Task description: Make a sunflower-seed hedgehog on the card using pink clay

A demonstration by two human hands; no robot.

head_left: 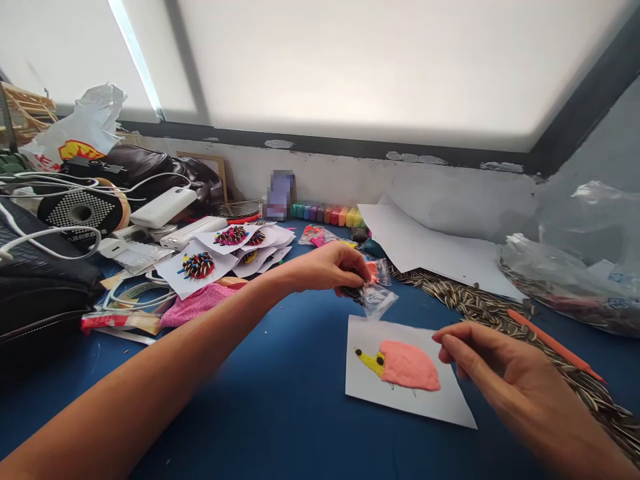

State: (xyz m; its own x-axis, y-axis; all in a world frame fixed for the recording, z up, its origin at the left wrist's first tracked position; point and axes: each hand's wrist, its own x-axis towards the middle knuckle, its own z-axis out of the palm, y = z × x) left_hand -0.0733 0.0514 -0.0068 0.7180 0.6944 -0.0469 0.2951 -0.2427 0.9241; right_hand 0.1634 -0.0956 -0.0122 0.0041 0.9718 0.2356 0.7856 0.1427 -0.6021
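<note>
My left hand reaches over the middle of the table, its fingers closed on a small clear plastic bag with something black, like modelling clay, inside. Below it lies a white card with a hedgehog figure of clay: a pink body, a yellow snout, a black eye and a black nose. Thin drawn legs show under the body. At the card's right edge is my right hand, thumb and forefinger pinched together; whatever is between them, if anything, is too small to make out.
Striped sunflower seeds spread along the right, with an orange pen-like tool on them. White paper sheets lie behind. Finished hedgehog cards pile up at left, beside cables, power banks and bags. Coloured clay blocks line the wall.
</note>
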